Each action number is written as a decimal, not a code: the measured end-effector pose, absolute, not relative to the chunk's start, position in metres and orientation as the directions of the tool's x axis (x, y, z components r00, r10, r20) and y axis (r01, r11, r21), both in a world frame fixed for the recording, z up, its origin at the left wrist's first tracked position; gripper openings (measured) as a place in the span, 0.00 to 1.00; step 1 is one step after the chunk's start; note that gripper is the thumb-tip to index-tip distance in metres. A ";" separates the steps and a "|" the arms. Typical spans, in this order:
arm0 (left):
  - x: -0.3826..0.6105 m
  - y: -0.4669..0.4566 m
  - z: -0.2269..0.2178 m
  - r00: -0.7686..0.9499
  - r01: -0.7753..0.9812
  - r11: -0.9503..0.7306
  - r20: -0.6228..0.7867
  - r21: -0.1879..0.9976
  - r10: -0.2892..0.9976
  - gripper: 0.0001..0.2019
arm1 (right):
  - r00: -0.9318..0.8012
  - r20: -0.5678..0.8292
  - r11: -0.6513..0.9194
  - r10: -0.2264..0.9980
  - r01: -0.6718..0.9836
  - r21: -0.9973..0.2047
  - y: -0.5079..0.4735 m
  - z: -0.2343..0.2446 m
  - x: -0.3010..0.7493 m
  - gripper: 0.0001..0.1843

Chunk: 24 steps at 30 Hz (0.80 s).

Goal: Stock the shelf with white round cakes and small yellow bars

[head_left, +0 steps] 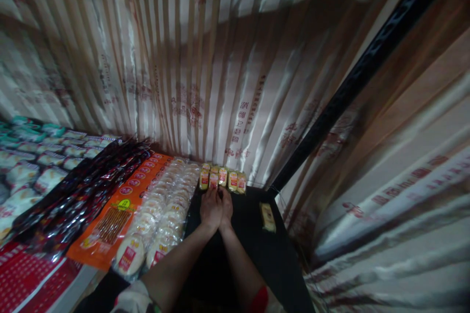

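"How do your hands stand?"

"My left hand and right hand are close together, fingers pointing away from me. The fingertips are too dark to make out, so I can't tell how far my grip is open or whether it has hold of anything."

"And the packets?"

"The row of small yellow packets is straight ahead, right at my fingertips. It runs left to right, across the way my fingers point, and stretches further past my right hand than past my left. Whether I'm touching one, I can't tell."

"What about the single one?"

"That lone packet lies out to the right on the black table, a little nearer me than the row. Its long axis runs away from me, far end leaning left. My right hand is the nearer one."

"Further out?"

"Clear packs of round biscuits on my left, and the pale curtain behind the row."
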<state>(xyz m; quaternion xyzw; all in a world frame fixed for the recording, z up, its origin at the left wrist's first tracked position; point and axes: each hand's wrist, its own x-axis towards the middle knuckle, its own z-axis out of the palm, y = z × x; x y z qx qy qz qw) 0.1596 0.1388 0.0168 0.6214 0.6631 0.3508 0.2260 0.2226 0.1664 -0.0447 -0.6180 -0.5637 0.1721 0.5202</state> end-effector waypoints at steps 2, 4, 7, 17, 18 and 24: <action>0.159 0.135 0.018 -0.096 0.668 -0.032 0.128 0.744 0.987 0.18 | 0.309 0.375 0.174 0.874 0.520 -0.836 0.163 -0.047 0.224 0.21; 0.157 0.131 0.018 -0.075 0.672 -0.049 0.134 0.739 0.988 0.18 | 0.324 0.375 0.164 0.868 0.525 -0.835 0.157 -0.048 0.223 0.22; 0.155 0.122 0.020 -0.066 0.681 -0.052 0.132 0.731 0.989 0.17 | 0.331 0.375 0.154 0.866 0.537 -0.830 0.147 -0.043 0.221 0.22; 0.145 0.063 0.038 -0.085 0.672 0.037 0.028 0.739 0.996 0.17 | 0.321 0.342 0.146 0.883 0.504 -0.851 0.088 -0.025 0.212 0.20; 0.144 0.054 0.037 -0.075 0.667 0.036 0.020 0.744 0.997 0.17 | 0.321 0.348 0.156 0.881 0.497 -0.854 0.078 -0.026 0.211 0.20; 0.142 -0.001 0.035 -0.043 0.624 0.059 -0.041 0.779 0.998 0.21 | 0.279 0.379 0.211 0.882 0.485 -0.849 0.019 -0.027 0.209 0.20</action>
